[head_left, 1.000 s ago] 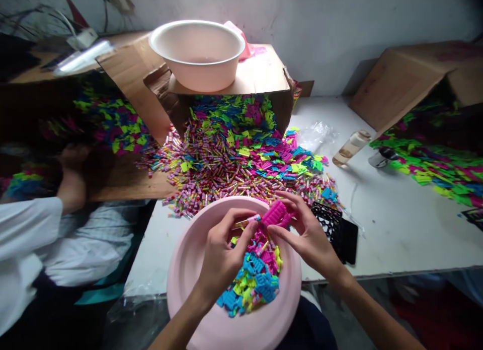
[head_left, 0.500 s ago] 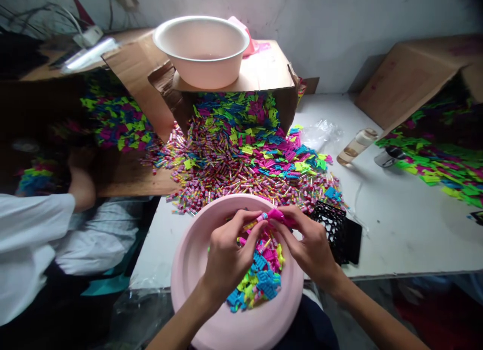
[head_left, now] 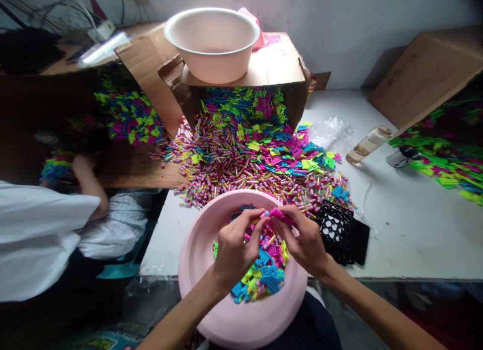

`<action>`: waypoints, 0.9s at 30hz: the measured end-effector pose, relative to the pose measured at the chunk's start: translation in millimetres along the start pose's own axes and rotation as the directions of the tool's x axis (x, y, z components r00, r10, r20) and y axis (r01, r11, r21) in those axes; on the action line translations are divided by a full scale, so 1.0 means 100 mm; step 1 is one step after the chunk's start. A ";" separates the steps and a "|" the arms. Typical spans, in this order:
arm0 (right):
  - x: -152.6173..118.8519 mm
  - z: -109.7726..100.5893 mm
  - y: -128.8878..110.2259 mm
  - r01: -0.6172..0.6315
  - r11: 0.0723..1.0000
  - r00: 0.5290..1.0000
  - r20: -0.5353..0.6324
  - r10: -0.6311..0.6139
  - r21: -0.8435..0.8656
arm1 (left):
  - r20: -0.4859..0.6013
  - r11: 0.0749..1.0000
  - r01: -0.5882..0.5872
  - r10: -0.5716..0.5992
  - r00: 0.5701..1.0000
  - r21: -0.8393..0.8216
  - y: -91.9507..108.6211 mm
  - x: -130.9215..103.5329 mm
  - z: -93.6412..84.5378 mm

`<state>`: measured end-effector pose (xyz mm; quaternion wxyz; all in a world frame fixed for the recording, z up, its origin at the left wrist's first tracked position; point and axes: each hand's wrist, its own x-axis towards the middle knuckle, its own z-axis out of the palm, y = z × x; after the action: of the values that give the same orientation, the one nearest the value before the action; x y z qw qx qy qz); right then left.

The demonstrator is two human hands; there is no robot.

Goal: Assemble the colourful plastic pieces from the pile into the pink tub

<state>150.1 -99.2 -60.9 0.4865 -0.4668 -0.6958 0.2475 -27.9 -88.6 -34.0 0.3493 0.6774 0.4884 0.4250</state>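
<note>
White bench [head_left: 422, 234] met pale wall [head_left: 362, 32]; pink basin [head_left: 193, 262] at near edge. Left hand [head_left: 237, 245] pinched small tube [head_left: 266, 214]; right hand [head_left: 307, 240], magenta piece [head_left: 277, 213].

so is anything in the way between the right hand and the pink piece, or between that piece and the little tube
Nothing visible stands in the way. The right hand pinches the pink piece, and the left hand holds the little tube close to it; whether they touch is unclear.
</note>
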 end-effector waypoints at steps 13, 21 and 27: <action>0.03 0.07 -0.05 0.164 0.983 0.984 -0.081 -0.158 0.077 | -0.139 0.919 -0.294 0.338 0.931 0.262 0.11 -0.12 0.04; 0.01 -0.04 0.08 0.327 0.932 0.944 0.003 -0.331 0.157 | 0.020 0.963 -0.224 0.223 0.975 0.148 0.26 -0.10 -0.10; -0.01 -0.04 0.12 0.348 0.909 0.932 0.020 -0.362 0.228 | 0.291 0.981 -0.178 0.148 0.945 0.079 0.29 -0.01 -0.30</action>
<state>158.6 -94.9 -69.0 0.5505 -0.2678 -0.7517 0.2452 -45.3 -95.5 3.8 0.3436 0.7866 0.3972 0.3247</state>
